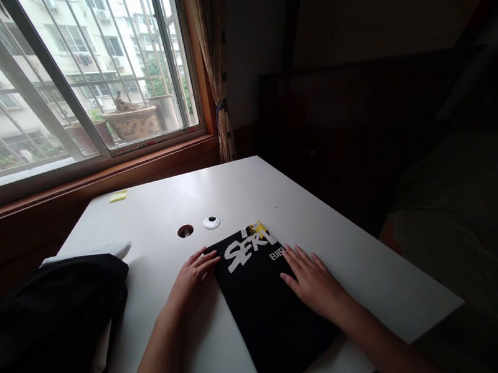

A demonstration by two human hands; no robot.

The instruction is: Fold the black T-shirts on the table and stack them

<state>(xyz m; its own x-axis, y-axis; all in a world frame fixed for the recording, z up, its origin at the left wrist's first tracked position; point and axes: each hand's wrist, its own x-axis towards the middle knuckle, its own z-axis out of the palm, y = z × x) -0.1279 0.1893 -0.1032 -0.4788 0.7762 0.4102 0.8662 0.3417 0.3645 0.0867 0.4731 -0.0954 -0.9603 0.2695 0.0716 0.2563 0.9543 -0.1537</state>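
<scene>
As left hand [192, 279] and right hand [315, 282], both open, apparently flatten folded black cloth [271, 328], next move wants light touch.

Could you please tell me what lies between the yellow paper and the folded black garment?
The head view shows a round hole in the white tabletop and, beside it, a small silvery round piece.
</scene>
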